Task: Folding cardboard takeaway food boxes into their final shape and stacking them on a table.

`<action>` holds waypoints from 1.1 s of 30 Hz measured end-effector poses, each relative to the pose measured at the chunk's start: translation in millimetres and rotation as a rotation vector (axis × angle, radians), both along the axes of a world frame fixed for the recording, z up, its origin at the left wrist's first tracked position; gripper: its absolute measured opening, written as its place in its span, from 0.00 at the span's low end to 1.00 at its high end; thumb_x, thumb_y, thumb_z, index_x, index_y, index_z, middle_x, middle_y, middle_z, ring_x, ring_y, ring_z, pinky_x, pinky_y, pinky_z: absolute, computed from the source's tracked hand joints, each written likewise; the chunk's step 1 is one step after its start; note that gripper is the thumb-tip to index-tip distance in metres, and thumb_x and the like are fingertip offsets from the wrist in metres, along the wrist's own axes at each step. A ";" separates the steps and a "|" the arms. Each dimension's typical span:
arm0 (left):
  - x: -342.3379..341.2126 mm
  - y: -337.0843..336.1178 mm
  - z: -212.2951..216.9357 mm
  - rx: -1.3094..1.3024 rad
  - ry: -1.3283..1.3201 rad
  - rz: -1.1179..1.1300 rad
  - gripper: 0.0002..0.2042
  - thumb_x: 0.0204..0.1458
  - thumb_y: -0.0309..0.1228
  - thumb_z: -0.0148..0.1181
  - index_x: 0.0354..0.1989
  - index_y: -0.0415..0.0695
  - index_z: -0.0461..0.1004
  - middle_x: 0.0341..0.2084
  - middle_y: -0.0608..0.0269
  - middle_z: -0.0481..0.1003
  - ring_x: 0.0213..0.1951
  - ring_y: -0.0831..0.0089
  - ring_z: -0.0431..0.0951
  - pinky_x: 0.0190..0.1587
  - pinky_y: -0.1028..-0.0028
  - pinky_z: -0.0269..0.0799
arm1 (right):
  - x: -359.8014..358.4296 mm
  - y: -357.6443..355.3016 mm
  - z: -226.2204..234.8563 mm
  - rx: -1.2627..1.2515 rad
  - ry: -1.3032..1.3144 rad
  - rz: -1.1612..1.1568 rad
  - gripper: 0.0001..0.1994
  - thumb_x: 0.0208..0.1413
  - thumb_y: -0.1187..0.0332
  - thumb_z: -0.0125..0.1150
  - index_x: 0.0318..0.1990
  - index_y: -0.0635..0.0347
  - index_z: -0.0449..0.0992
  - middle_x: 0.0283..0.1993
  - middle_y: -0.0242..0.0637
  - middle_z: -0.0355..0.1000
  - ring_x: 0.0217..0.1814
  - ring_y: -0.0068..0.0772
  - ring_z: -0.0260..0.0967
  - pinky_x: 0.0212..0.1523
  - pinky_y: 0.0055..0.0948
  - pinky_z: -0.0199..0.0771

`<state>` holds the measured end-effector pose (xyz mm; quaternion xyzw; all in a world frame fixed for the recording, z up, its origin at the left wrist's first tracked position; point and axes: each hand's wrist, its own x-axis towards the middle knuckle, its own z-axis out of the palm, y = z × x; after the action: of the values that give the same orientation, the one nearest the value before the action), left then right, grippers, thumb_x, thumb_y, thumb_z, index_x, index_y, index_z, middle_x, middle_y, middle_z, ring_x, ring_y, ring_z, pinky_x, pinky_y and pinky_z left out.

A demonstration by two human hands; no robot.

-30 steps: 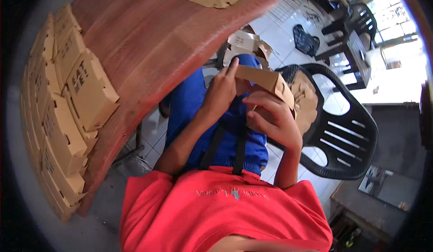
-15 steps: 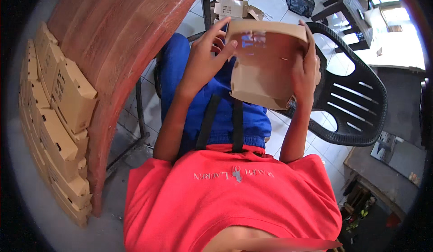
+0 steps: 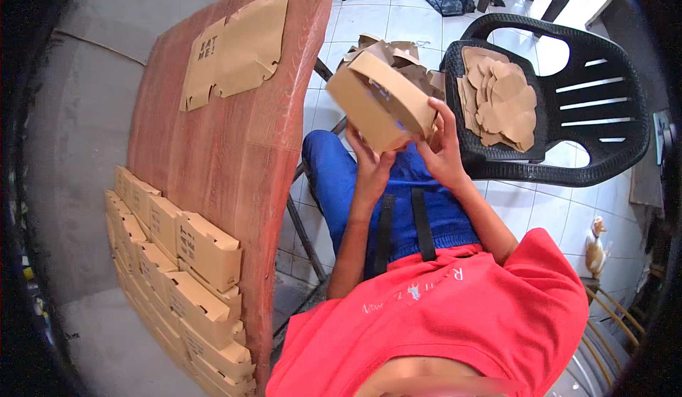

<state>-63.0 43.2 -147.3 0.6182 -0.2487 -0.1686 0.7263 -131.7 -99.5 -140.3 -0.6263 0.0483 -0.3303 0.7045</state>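
Note:
Over my lap I hold a brown cardboard box (image 3: 376, 102), tilted, its lid slightly apart from the body along one edge. My left hand (image 3: 371, 166) grips its lower corner, fingers partly behind the card. At the box's right end my right hand (image 3: 442, 152) has its fingers around the side, thumb near the lower edge. A gap between lid and body shows part of the shaded inside. On the table to my left lies a flat, unfolded box blank (image 3: 245, 49) with dark print.
Several folded boxes (image 3: 202, 248) are stacked along the near end of the red-brown wooden table (image 3: 220, 148). To my right, a black plastic chair (image 3: 568, 162) bears a pile of flat card pieces (image 3: 501, 102). More cardboard (image 3: 408, 52) lies beyond my knees. A cat (image 3: 597, 248) sits at the right.
The box has been turned and its open inside is now mostly covered by the lid. Both hands have shifted lower on it. The view has swung left, showing more table and the chair seat.

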 end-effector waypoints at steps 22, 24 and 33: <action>5.3 -0.6 36.0 0.220 -0.082 0.027 0.45 0.54 0.30 0.64 0.74 0.46 0.38 0.68 0.49 0.52 0.67 0.58 0.58 0.67 0.65 0.56 | -15.8 -1.5 38.3 0.293 0.550 0.538 0.38 0.65 0.48 0.53 0.74 0.58 0.47 0.74 0.41 0.50 0.76 0.32 0.44 0.73 0.34 0.43; 6.6 2.9 31.3 0.230 -0.088 0.046 0.42 0.56 0.32 0.62 0.73 0.46 0.40 0.66 0.50 0.56 0.65 0.59 0.60 0.65 0.66 0.60 | -14.3 1.6 22.0 0.283 0.425 0.458 0.37 0.64 0.51 0.56 0.73 0.60 0.49 0.72 0.41 0.55 0.73 0.31 0.51 0.70 0.33 0.51; 18.7 25.6 20.0 0.035 0.353 0.027 0.35 0.57 0.36 0.61 0.70 0.47 0.50 0.59 0.56 0.62 0.60 0.65 0.65 0.61 0.67 0.64 | -16.5 -10.2 6.5 0.857 0.485 0.597 0.32 0.62 0.52 0.59 0.67 0.63 0.59 0.61 0.41 0.69 0.57 0.31 0.71 0.58 0.34 0.73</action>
<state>-44.3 68.8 -127.3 0.5947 -0.1063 -0.2691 0.7501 -148.3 -109.8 -133.8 -0.3294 0.1592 0.0848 0.9268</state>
